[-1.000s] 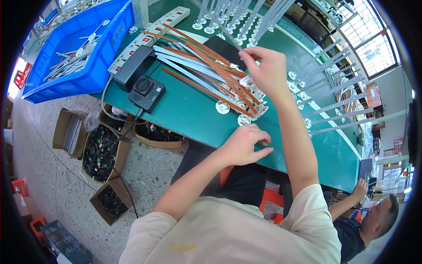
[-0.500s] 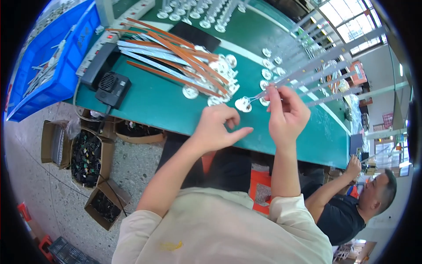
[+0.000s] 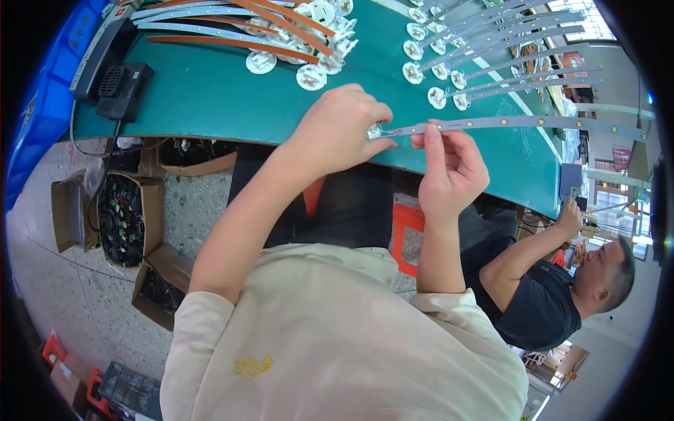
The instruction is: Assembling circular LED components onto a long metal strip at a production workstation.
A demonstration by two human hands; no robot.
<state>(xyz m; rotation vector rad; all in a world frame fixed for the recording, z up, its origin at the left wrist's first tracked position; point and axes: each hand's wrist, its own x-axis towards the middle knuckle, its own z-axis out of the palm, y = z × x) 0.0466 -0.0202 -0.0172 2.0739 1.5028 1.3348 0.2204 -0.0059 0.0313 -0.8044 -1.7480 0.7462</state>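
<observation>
A pale LED strip (image 3: 523,122) with small yellow chips stretches off to the right, with my right hand (image 3: 453,172) pinching it near its left end between thumb and fingers. Thin wires join that end to a small round white base (image 3: 374,131). My left hand (image 3: 340,130) has its thumb and fingers closed around this base, which is partly hidden by them. Both hands are above the front edge of the green table (image 3: 210,105).
Orange and white strips (image 3: 239,45) with round bases lie piled at the back left. Several finished-looking strips (image 3: 505,84) lie at the right. A black power adapter (image 3: 125,90), blue bin (image 3: 42,133) and floor cartons (image 3: 133,217) stand left. A co-worker (image 3: 562,295) sits at right.
My left hand has moved to the white base and closed on it. The LED strip now lies nearly level, where before it slanted up to the right. The whole view has shifted.
</observation>
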